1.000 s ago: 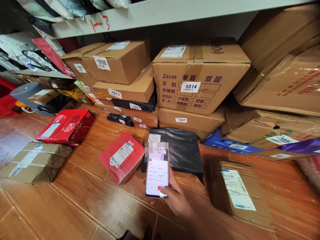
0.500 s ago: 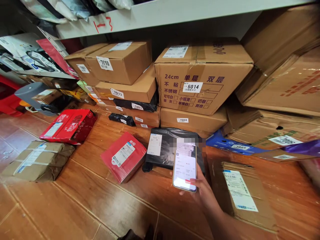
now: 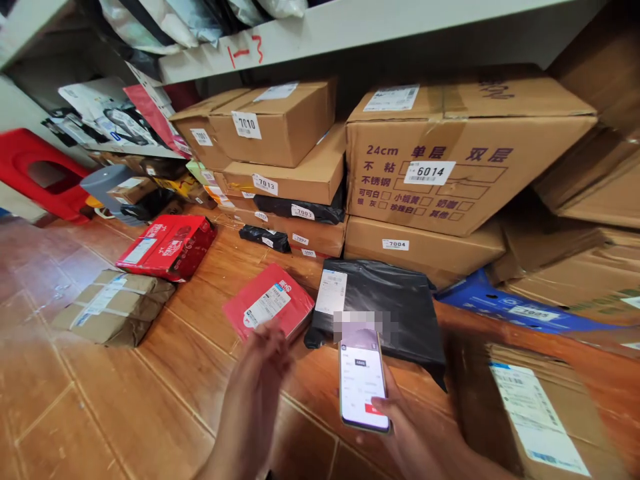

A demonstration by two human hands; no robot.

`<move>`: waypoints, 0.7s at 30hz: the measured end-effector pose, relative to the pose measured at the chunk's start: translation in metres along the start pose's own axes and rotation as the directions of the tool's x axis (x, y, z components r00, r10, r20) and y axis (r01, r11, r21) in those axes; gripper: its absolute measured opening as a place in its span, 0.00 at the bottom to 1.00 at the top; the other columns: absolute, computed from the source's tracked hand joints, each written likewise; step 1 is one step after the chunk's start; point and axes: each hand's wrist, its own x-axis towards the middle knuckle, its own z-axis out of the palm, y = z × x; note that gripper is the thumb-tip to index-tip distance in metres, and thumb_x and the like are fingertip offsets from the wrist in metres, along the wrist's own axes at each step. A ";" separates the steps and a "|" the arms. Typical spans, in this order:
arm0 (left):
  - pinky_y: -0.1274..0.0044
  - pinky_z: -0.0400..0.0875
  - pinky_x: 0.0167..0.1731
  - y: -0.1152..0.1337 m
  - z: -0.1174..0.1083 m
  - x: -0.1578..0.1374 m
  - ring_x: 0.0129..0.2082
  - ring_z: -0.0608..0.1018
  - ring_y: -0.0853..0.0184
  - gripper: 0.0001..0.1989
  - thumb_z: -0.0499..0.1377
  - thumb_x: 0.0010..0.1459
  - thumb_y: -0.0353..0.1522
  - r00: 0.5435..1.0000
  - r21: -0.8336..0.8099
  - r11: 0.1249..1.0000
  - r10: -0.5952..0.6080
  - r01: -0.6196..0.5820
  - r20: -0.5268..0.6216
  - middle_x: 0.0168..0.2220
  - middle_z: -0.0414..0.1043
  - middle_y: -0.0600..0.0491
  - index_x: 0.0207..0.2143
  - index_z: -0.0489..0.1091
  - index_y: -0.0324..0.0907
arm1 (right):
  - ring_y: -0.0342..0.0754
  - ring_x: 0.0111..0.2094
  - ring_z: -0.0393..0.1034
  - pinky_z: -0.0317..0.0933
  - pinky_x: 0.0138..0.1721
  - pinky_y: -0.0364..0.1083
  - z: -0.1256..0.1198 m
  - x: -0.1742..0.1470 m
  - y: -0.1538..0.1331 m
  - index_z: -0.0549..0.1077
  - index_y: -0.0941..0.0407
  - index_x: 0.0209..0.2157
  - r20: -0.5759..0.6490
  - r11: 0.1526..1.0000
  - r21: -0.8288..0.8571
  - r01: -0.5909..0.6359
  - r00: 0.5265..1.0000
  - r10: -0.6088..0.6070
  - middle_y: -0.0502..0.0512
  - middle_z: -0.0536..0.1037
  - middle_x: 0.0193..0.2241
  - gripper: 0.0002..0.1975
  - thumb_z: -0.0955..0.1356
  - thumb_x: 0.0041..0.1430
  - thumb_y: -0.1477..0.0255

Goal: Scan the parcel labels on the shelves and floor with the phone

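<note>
The phone stands out brightest, held above the floor with its screen turned up toward the person; its long axis runs almost straight away from the body, the top end leaning only slightly left and pointing at the black parcel, whose near edge it overlaps in view. The right hand has the phone firmly, wrapped round its right edge and lower part, the thumb bent across onto the red button at the bottom right of the screen. That forearm comes in bare from the lower right, slanting up and left. The left hand is blurred; its forearm rises from below, leaning a little right, with the fingers bent near the close edge of the red box. Whether those fingers touch the box, or how far open they are, I cannot tell. The red box lies askew on the boards, its white label slanting from near left to far right. Just beside it the black parcel lies flat, longer from side to side, label at its left end. A brown carton lies right of it, and the big box marked 6014 sits behind, under the shelf.
</note>
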 end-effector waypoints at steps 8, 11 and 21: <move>0.59 0.61 0.54 -0.051 -0.105 0.186 0.56 0.67 0.48 0.20 0.52 0.55 0.37 0.882 0.670 0.737 0.254 0.090 -0.398 0.53 0.66 0.31 0.47 0.65 0.33 | 0.57 0.31 0.73 0.64 0.18 0.47 0.000 -0.007 -0.010 0.44 0.54 0.65 0.001 0.990 -0.139 -0.008 1.000 0.008 0.62 0.77 0.46 0.52 0.71 0.39 0.69; 0.65 0.68 0.47 -0.063 -0.129 0.187 0.47 0.75 0.54 0.14 0.48 0.59 0.39 0.898 0.671 0.736 0.233 0.089 -0.374 0.43 0.74 0.40 0.39 0.67 0.41 | 0.61 0.35 0.74 0.65 0.18 0.47 -0.003 -0.005 0.001 0.47 0.53 0.64 0.028 0.986 -0.168 -0.015 0.999 0.020 0.62 0.77 0.46 0.50 0.71 0.40 0.68; 0.66 0.68 0.39 -0.144 -0.129 0.095 0.34 0.73 0.58 0.19 0.42 0.58 0.49 0.854 0.649 0.761 0.354 -0.026 -0.381 0.28 0.67 0.50 0.28 0.60 0.45 | 0.55 0.22 0.74 0.64 0.15 0.44 0.008 0.001 0.073 0.56 0.54 0.58 0.152 0.991 -0.122 -0.056 0.986 0.075 0.59 0.80 0.32 0.41 0.73 0.42 0.63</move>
